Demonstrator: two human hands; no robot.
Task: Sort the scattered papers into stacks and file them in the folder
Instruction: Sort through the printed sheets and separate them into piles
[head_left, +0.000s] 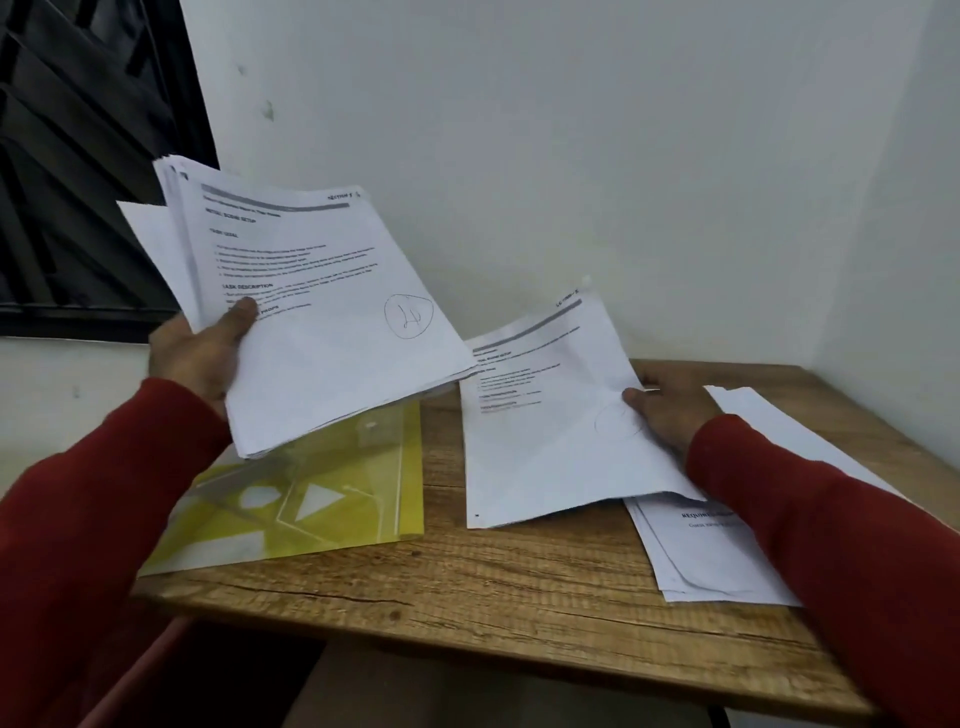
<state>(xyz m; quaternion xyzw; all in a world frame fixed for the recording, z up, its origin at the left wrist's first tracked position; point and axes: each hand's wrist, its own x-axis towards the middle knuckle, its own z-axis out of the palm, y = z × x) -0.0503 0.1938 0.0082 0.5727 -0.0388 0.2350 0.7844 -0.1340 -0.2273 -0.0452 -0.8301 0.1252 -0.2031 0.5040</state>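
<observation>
My left hand (200, 356) grips a thick stack of printed papers (322, 312) by its lower left corner and holds it tilted in the air above the table's left side. The top sheet bears a circled handwritten number. Under the stack a yellow translucent folder (322, 499) lies flat on the wooden table (467, 587). My right hand (670, 410) pinches a single printed sheet (540, 431) at its right edge, lifted slightly over the table's middle. More loose papers (711, 561) lie at the table's right, partly hidden by my right sleeve.
White walls close the corner behind and to the right of the table. A dark barred window (78, 156) fills the upper left. The table's front edge runs across the lower part of the view, with floor below it.
</observation>
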